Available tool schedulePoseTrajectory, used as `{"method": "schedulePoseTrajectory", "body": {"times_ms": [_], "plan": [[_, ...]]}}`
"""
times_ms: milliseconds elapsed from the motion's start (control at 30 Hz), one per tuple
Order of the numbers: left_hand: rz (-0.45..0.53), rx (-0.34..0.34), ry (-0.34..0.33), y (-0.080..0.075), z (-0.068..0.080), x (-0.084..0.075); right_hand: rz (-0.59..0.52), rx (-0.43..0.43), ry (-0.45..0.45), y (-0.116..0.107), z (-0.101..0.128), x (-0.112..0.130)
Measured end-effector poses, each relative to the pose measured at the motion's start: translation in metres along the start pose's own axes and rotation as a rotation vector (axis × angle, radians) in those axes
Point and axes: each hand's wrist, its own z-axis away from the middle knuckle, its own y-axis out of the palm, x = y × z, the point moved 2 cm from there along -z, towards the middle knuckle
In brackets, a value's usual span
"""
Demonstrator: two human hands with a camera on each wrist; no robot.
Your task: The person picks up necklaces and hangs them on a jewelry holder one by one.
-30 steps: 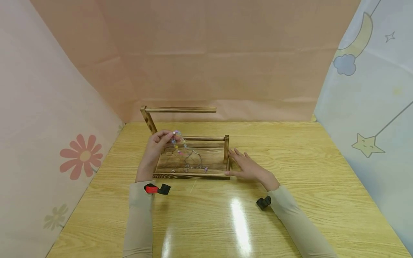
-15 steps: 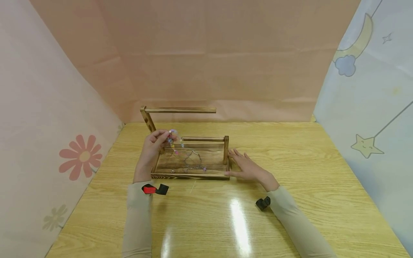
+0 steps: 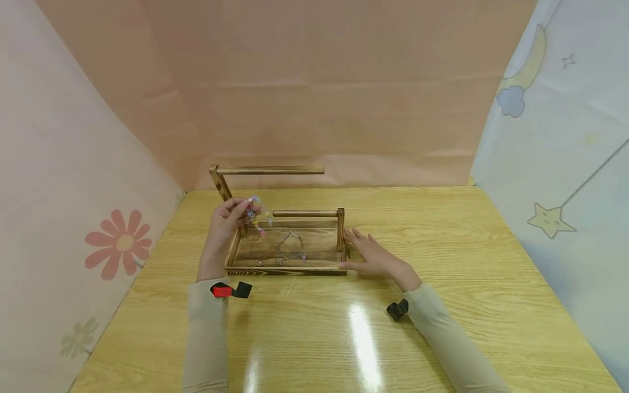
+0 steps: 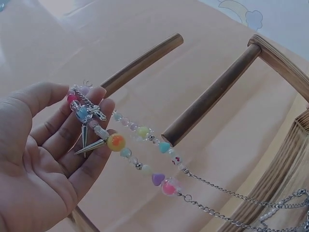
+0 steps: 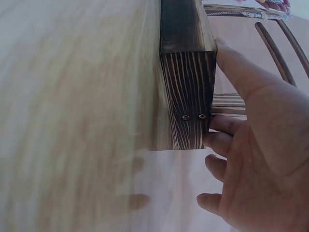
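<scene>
- The left hand (image 3: 222, 232) is raised over the left end of the wooden jewellery stand (image 3: 285, 262), with its fingers curled lightly round the top of a beaded bracelet (image 3: 256, 214).
- In the left wrist view the bracelet (image 4: 140, 154) lies across the fingertips (image 4: 99, 108): pastel round and heart-shaped beads, a small silver cross and a metal spike charm, running on into a silver chain that trails down to the right.
- The bracelet hangs just in front of the free end of the stand's lower rod (image 3: 304, 213) and below the upper rod (image 3: 269, 170); whether it touches the lower rod cannot be told.
- The right hand (image 3: 375, 256) lies flat on the table (image 3: 442, 245), fingers straight and holding nothing, pressed against the right end of the stand's base.
- The right wrist view shows the thumb and fingertips (image 5: 219, 140) touching the dark, grained end of the base (image 5: 186, 96), which has two small screws in it.
- Inside the stand's tray lies a silver chain necklace (image 3: 290, 248), with a small bead (image 3: 260, 263) near the front left corner.
- The stand sits towards the far left part of the table, well in from the edges.
</scene>
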Motion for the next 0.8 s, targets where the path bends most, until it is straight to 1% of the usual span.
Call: {"method": "schedulePoseTrajectory", "body": {"times_ms": [100,233,367,500,600,800], "plan": [[0.006,0.002,0.024,-0.002,-0.001,0.0,0.004,0.004,0.006,0.0,0.0,0.001],[0.003,0.006,0.04,-0.002,-0.001,-0.004,0.004,0.0,0.011,0.0,0.0,0.001],[0.024,0.014,0.042,0.002,0.0,-0.013,-0.013,0.003,0.019,0.0,0.002,0.001],[0.019,-0.003,0.03,0.006,0.0,-0.018,-0.03,0.012,0.036,0.001,0.003,0.001],[0.007,-0.016,0.017,0.005,-0.003,-0.017,-0.035,0.013,0.041,0.001,0.003,0.0],[0.02,-0.026,0.0,0.0,-0.011,-0.005,-0.023,0.013,0.034,0.002,0.002,-0.002]]}}
